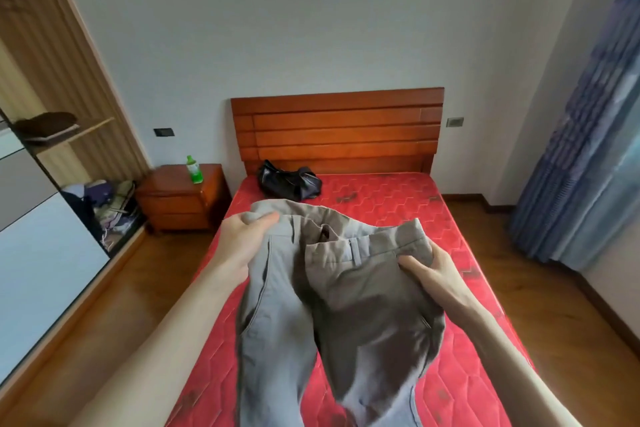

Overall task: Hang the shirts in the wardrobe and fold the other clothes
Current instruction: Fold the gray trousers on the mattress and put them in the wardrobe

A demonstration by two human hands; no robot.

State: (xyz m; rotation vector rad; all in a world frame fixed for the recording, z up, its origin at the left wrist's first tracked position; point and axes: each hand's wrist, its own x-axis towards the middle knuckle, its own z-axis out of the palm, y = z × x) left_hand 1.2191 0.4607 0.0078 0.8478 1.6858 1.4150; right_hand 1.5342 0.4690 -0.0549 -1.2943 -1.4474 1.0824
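Left hand (244, 239) gripping one side of the waistband of grey trousers (332, 305), thumb on top, fingers curled under the cloth. Right hand (429, 270) gripping the other side of the waistband. Trousers held up above a red mattress (391, 204), legs hanging down toward the camera. Beyond, a black bag (289, 182) on the mattress by a wooden headboard (337, 130). To the left, a green bottle (193, 170) on a nightstand (180, 198), then an open wardrobe (69, 121) holding clothes. At right, blue curtains (585, 135).
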